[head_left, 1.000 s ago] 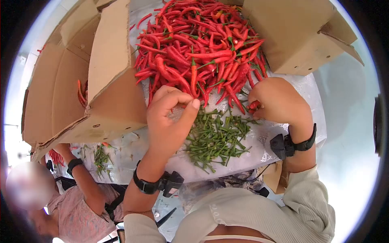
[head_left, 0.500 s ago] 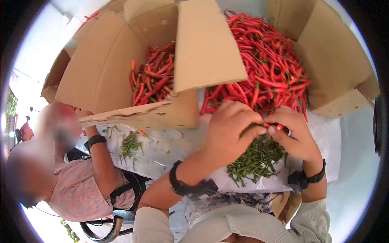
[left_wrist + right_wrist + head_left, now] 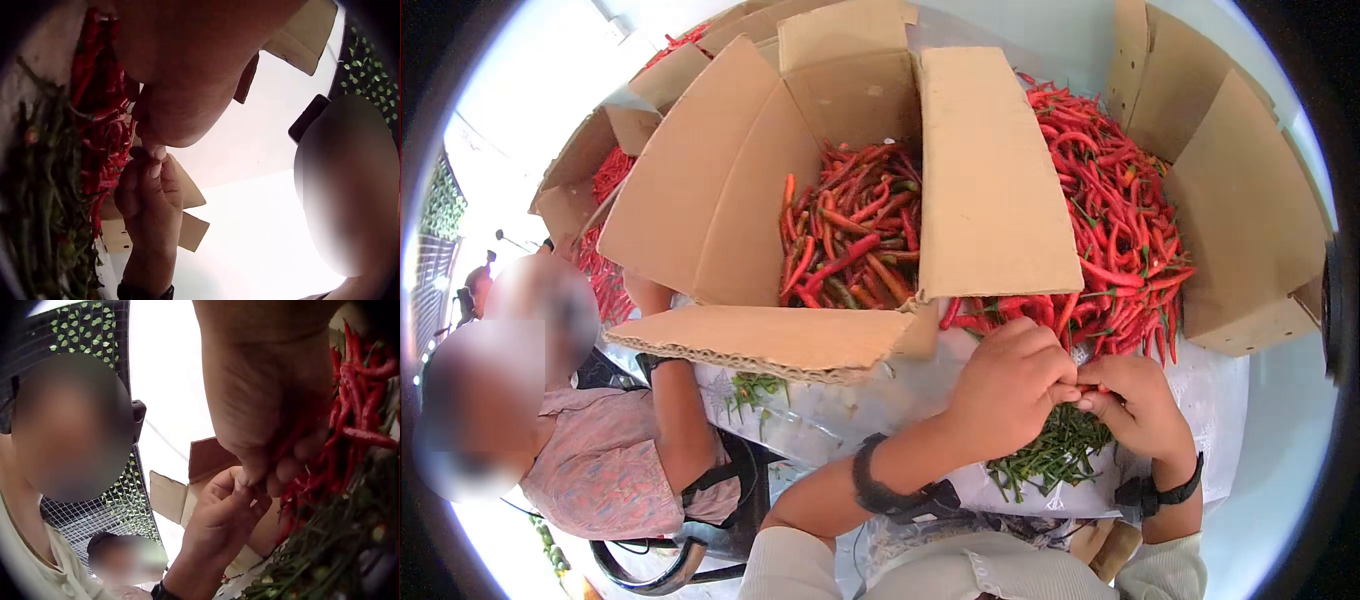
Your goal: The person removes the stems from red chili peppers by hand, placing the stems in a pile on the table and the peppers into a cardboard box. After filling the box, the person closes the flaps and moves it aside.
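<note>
My right hand (image 3: pixel 1145 405) curls round a red chili pepper (image 3: pixel 1090 387), mostly hidden by its fingers. From the other side, my left hand (image 3: pixel 1015 390) pinches the pepper's end between thumb and fingertips. Both hands' fingertips meet, as the left wrist view also shows. Just below them lies a heap of green stems (image 3: pixel 1055 458) on the white plastic-covered table (image 3: pixel 820 425). A large pile of red chilies (image 3: pixel 1115 220) rises beyond the hands. In the right wrist view, the pinching fingers of the left hand (image 3: pixel 219 519) reach the right hand's thumb.
An open cardboard box (image 3: pixel 1000 180) with darker red chilies (image 3: pixel 855 225) stands left of the pile. Another cardboard box (image 3: pixel 1250 220) borders it on the right. At the left sits another person (image 3: pixel 615 450), near a smaller heap of stems (image 3: pixel 755 392).
My right hand has come from the pile's edge to meet my left hand over the stems. The view has swung left, showing more of the box. The left fingers now pinch the pepper's end.
</note>
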Demonstrator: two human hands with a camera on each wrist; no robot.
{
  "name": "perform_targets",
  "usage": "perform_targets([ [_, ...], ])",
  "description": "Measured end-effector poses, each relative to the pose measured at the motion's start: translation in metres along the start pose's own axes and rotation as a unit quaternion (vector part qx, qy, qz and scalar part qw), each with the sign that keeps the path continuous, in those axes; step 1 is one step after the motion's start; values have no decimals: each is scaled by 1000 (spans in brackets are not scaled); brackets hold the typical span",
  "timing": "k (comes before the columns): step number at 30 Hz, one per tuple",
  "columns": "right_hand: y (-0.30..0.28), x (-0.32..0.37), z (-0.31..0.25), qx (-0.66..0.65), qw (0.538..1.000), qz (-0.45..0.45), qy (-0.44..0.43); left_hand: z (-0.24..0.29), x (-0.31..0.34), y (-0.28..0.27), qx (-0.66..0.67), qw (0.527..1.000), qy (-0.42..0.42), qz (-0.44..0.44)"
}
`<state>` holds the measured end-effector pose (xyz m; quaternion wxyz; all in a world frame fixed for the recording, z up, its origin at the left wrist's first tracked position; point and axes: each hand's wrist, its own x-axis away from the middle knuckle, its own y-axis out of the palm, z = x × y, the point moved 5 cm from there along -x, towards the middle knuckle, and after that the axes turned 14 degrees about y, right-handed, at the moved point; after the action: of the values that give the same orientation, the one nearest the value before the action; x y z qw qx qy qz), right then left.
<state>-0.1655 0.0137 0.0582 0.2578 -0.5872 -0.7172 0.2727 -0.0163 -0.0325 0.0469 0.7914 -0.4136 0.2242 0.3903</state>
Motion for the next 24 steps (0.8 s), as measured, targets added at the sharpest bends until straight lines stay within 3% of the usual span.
perform_targets([
  [4, 2, 0, 4, -20, 999, -28, 15, 0, -1, 1, 36, 999, -1, -20],
  [7, -1, -1, 4, -1, 999, -14, -36, -5, -1, 2, 43, 998, -6, -40],
  [9, -1, 0, 13, -64, 998, 0, 13, -4, 2, 3, 33, 997, -30, -56],
  [10, -4, -1, 19, -87, 995, 17, 38, 2, 0, -2, -4, 996, -52, -71],
  [12, -13, -6, 24, -136, 984, 66, 95, 32, -12, -24, -96, 995, 4, -31],
  [13, -17, -7, 24, -132, 983, 100, 79, 49, -16, -34, -135, 990, 30, -13],
  [15, -24, -6, 30, -123, 977, 164, 54, 78, -19, -59, -280, 953, 113, 32],
  [17, -26, -3, 30, -123, 977, 161, 64, 105, -28, -87, -424, 886, 175, 61],
  [20, -24, -3, 27, -121, 978, 157, 71, 128, -33, -111, -589, 790, 151, 70],
  [24, -28, -3, 17, -90, 979, 172, 63, 136, -38, -166, -593, 805, 14, 8],
])
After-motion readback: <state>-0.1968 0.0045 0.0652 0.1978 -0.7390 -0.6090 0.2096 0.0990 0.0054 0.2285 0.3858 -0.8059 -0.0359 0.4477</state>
